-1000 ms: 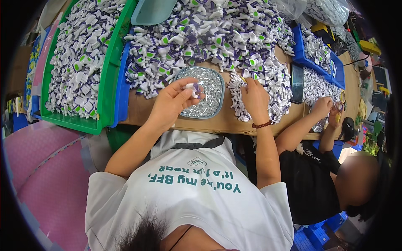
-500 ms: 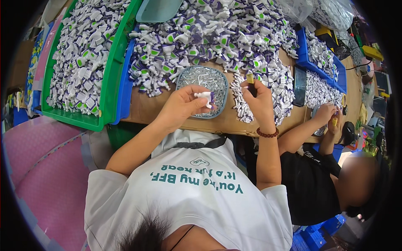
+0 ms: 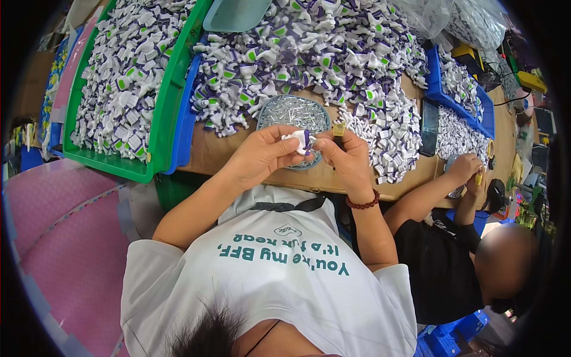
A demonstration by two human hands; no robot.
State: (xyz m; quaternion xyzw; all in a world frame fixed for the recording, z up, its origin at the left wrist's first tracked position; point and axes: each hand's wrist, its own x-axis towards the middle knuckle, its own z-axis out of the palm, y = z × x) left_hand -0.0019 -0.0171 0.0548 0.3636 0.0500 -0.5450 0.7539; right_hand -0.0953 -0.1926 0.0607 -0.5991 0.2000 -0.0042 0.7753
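My left hand pinches a small white and purple plastic toy part between thumb and fingers. Close against its right side, my right hand has thumb and forefinger together at the part; a small pale piece seems to be between them, too small to make out. A yellow and black tool is tucked in the right hand, its yellow end upward, the rest hidden by the fingers. Just beyond both hands stands a grey-blue bowl of small shiny metal pins. Small white pieces lie heaped right of it.
A large heap of white, purple and green toy parts covers the far tabletop. At left stands a full green bin beside a blue tray. A dark phone-like slab and blue bin lie right, near a co-worker's hands.
My right hand has come leftward from the white pieces to the toy part, the tool still in it. My left hand has shifted slightly right, still pinching the part.
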